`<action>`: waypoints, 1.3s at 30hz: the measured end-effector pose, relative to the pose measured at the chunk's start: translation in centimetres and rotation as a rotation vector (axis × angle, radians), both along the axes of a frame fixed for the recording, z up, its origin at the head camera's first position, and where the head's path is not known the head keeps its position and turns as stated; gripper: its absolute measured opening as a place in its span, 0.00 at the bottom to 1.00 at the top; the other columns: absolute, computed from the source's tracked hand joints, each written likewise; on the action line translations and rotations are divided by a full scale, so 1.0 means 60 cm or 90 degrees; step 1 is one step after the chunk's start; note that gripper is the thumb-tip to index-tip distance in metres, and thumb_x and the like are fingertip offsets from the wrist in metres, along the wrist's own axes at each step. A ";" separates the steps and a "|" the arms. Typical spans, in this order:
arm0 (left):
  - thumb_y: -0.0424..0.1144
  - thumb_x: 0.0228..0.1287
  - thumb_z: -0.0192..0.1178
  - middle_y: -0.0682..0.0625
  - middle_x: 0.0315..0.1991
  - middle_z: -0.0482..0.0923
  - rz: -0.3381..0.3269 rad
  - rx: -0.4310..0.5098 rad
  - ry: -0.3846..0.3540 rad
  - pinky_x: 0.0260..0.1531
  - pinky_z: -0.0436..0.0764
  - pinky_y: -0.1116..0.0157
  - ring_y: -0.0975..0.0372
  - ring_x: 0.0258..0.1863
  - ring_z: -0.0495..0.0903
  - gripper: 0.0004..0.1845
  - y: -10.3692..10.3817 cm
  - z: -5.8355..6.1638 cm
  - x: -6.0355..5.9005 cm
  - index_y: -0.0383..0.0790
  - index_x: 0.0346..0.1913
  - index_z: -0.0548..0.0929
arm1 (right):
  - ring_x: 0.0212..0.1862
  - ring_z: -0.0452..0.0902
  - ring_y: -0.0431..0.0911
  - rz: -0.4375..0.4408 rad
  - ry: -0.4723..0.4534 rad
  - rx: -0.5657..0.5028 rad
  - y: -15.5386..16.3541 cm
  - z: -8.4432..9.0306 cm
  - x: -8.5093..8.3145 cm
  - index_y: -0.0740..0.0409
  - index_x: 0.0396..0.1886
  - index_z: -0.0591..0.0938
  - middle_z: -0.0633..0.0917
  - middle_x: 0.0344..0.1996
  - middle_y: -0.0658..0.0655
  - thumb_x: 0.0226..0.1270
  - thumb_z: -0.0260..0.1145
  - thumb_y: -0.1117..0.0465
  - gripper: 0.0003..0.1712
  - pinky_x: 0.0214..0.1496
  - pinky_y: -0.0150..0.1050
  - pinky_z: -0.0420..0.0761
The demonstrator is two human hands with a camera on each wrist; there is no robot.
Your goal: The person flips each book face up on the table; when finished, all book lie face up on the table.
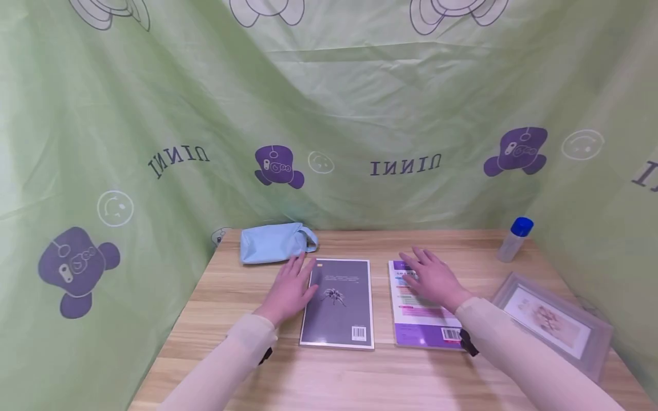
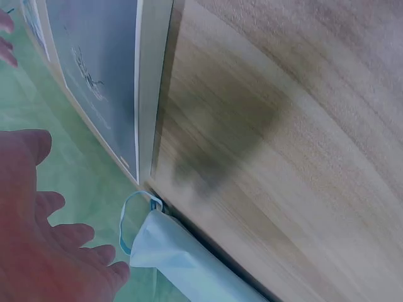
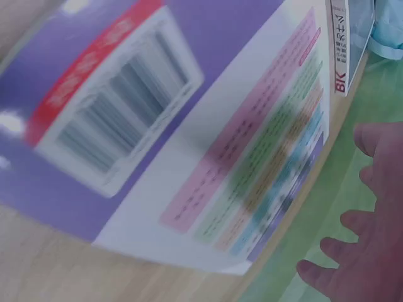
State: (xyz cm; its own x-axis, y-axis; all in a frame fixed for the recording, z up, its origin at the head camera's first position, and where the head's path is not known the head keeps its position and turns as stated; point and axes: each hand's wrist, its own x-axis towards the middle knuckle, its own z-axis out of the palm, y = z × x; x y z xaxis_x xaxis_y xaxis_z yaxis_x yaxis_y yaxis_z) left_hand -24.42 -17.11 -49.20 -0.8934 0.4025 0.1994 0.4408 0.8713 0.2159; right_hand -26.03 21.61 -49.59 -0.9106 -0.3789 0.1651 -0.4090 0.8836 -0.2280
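Observation:
Two books lie side by side on the wooden table [image 1: 360,371]. My left hand [image 1: 290,285] lies flat with straight fingers at the left edge of the grey book [image 1: 339,311], its thumb touching the cover. My right hand [image 1: 432,278] rests flat on the upper half of the purple book [image 1: 418,322]. The left wrist view shows my left hand's palm [image 2: 50,251] beside the grey book [image 2: 94,69]. In the right wrist view, my right hand's spread fingers [image 3: 371,239] hover by the purple book's back cover [image 3: 189,126] with its barcode.
A light blue pouch [image 1: 272,242] with a loop lies behind my left hand. At the back right stands a small bottle with a blue cap [image 1: 514,240]. A clear plastic case [image 1: 555,322] holding a picture lies at the right edge. Green cloth walls surround the table.

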 end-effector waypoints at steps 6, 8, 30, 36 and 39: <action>0.47 0.75 0.63 0.31 0.79 0.54 -0.005 0.007 0.001 0.73 0.60 0.39 0.35 0.75 0.60 0.37 0.003 -0.002 0.011 0.37 0.80 0.65 | 0.71 0.62 0.76 0.008 0.007 -0.004 -0.025 0.001 -0.017 0.57 0.77 0.71 0.66 0.74 0.75 0.77 0.65 0.51 0.34 0.69 0.72 0.65; 0.48 0.75 0.63 0.31 0.79 0.56 -0.010 0.009 0.004 0.71 0.64 0.38 0.35 0.74 0.63 0.37 0.004 -0.004 0.016 0.38 0.80 0.65 | 0.71 0.63 0.76 0.009 0.007 -0.001 -0.034 0.000 -0.023 0.57 0.77 0.72 0.66 0.74 0.75 0.77 0.65 0.51 0.34 0.69 0.72 0.66; 0.46 0.72 0.66 0.31 0.74 0.66 -0.065 0.008 0.005 0.68 0.69 0.39 0.38 0.70 0.69 0.36 0.006 -0.028 0.072 0.35 0.77 0.69 | 0.70 0.67 0.73 0.059 0.000 0.028 -0.126 -0.004 -0.061 0.56 0.77 0.72 0.70 0.73 0.73 0.77 0.65 0.49 0.34 0.68 0.71 0.69; 0.45 0.71 0.67 0.32 0.74 0.67 -0.067 0.010 0.005 0.68 0.68 0.38 0.37 0.70 0.69 0.36 0.008 -0.030 0.081 0.36 0.76 0.69 | 0.70 0.66 0.74 0.070 -0.019 0.023 -0.145 -0.003 -0.067 0.56 0.77 0.72 0.69 0.73 0.73 0.77 0.65 0.49 0.34 0.67 0.71 0.69; 0.45 0.71 0.67 0.32 0.73 0.67 -0.075 0.002 0.006 0.69 0.68 0.39 0.38 0.70 0.69 0.35 0.014 -0.033 0.085 0.35 0.76 0.71 | 0.70 0.66 0.74 0.073 -0.033 0.024 -0.144 -0.004 -0.067 0.56 0.77 0.72 0.68 0.74 0.73 0.77 0.65 0.49 0.34 0.67 0.71 0.69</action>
